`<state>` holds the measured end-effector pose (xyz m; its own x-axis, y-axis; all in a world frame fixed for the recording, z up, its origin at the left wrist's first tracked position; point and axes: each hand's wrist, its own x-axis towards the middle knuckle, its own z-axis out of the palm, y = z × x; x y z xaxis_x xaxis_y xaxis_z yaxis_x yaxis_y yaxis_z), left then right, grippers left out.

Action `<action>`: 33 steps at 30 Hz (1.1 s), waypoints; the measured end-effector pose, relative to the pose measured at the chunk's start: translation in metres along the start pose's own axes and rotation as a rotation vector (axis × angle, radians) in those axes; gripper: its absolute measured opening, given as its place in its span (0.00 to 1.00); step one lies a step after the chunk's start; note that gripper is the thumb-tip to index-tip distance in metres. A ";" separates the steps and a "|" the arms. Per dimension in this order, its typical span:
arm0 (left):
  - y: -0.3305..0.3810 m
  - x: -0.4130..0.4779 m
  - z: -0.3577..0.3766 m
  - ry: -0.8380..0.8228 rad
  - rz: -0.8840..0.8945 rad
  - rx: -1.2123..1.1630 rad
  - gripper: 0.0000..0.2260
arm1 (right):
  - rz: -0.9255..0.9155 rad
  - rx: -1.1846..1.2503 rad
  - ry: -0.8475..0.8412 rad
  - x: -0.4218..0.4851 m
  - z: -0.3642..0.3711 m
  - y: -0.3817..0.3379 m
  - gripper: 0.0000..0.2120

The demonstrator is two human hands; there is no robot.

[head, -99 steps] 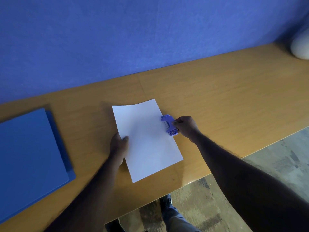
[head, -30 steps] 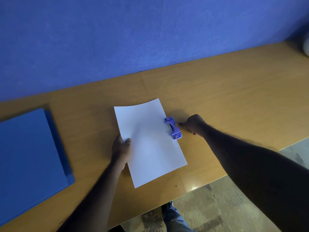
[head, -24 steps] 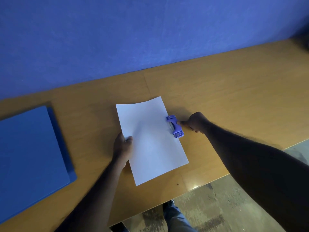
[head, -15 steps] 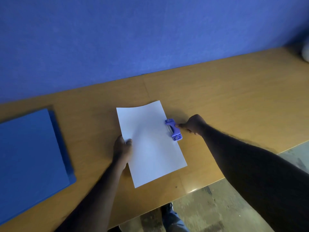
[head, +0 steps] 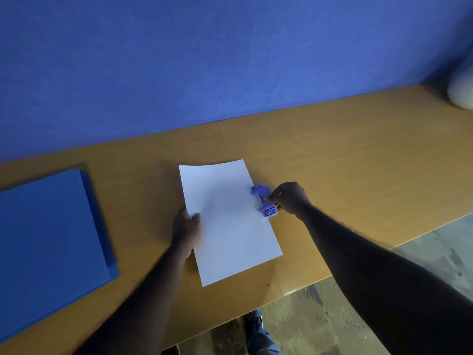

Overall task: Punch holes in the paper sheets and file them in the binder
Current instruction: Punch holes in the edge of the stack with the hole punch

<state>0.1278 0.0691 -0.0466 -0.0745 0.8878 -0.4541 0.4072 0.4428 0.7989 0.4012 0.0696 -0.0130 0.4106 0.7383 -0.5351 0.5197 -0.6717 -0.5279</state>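
A white paper sheet (head: 227,221) lies on the wooden desk (head: 345,160), slightly turned, its far edge a little curled up. A small purple hole punch (head: 263,199) sits over the sheet's right long edge. My right hand (head: 290,198) grips the punch from the right side, thumb on top. My left hand (head: 185,225) holds the sheet's left edge, thumb on the paper. A closed blue binder (head: 48,242) lies flat at the left of the desk, apart from both hands.
A blue wall (head: 204,60) runs along the back of the desk. A pale rounded object (head: 462,92) sits at the far right corner. The desk's front edge (head: 302,290) is close to the sheet, with floor below it.
My right hand has closed in on the punch, with the thumb now on top of it. The sheet and my left hand have stayed in place.
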 end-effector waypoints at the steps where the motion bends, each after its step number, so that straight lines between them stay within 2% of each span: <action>1: 0.000 0.000 -0.001 0.004 0.007 0.009 0.14 | -0.005 0.025 0.008 -0.001 0.002 0.001 0.13; 15: -0.003 -0.007 0.002 0.021 -0.026 -0.017 0.15 | -0.016 0.425 -0.057 -0.002 0.010 0.018 0.03; 29: -0.007 -0.013 0.012 0.080 -0.059 -0.039 0.17 | -0.010 0.375 0.132 -0.008 0.036 0.020 0.10; 33: -0.011 -0.017 0.012 0.126 -0.089 -0.047 0.17 | -0.002 0.388 0.134 -0.007 0.036 0.020 0.10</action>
<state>0.1353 0.0479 -0.0519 -0.2235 0.8520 -0.4734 0.3514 0.5235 0.7762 0.3819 0.0484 -0.0438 0.5172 0.7239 -0.4566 0.2100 -0.6245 -0.7523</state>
